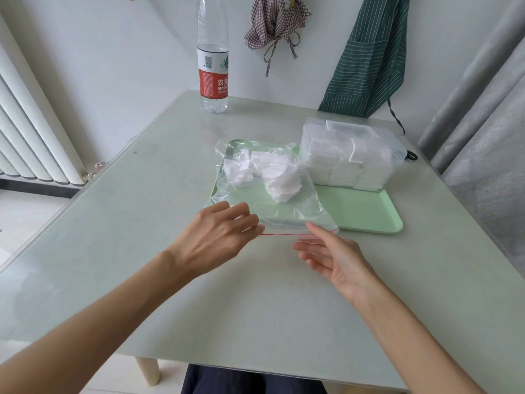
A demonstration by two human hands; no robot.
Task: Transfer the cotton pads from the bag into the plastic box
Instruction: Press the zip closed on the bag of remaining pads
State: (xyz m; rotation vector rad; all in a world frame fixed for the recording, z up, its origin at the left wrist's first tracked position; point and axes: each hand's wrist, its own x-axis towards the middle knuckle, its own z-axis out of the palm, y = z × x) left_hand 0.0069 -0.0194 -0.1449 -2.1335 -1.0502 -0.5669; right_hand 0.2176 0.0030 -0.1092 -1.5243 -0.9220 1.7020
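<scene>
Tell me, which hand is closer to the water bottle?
Left. The left hand pinches the bag's near corner, almost straight below the water bottle in the picture. The right hand hovers open further right and nearer the person.

One head-worn view looks forward and down, close over the table (142, 280); the left hand (218, 237) and right hand (335, 260) sit mid-frame. The wall (127, 52) lies well beyond them; no second view.

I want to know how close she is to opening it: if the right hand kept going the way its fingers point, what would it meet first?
Most likely the clear bag's red-lined zip edge; the right hand's fingertips look about on it already.
</scene>
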